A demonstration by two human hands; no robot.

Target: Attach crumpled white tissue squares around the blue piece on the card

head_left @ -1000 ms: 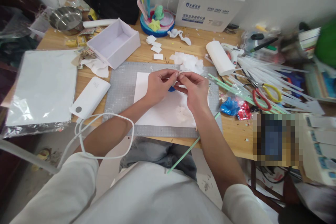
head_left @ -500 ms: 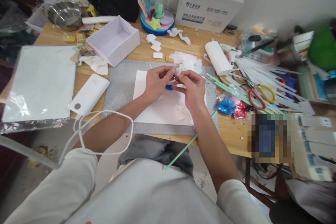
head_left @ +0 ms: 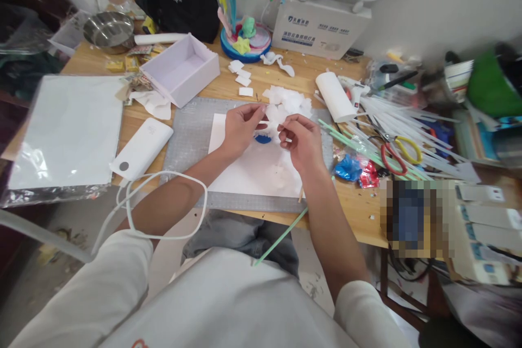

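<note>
My left hand (head_left: 243, 128) is above the white sheet (head_left: 244, 174), its thumb and fingertips pressed together. My right hand (head_left: 302, 140) faces it a little way to the right, fingers curled into a pinch. Whatever sits in either pinch is too small to make out. Between and below the hands lies a round blue piece (head_left: 263, 140) with a white fluffy edge, partly covered by my left fingers. White fluffy material (head_left: 287, 99), like cotton or soft tissue, is heaped just beyond my fingertips. The sheet rests on a grey cutting mat (head_left: 185, 119).
A lilac open box (head_left: 187, 84) and a white power bank (head_left: 142, 147) with a looping cable stand left. To the right are a white roll (head_left: 335, 97), scissors (head_left: 393, 152), white and green sticks, and blue and red packets (head_left: 347, 167). A colourful clay model (head_left: 246, 46) stands behind.
My hands, which met at a small white piece, have moved apart, the right one going rightward. More of the blue piece and white fluff shows between them. The view has shifted slightly.
</note>
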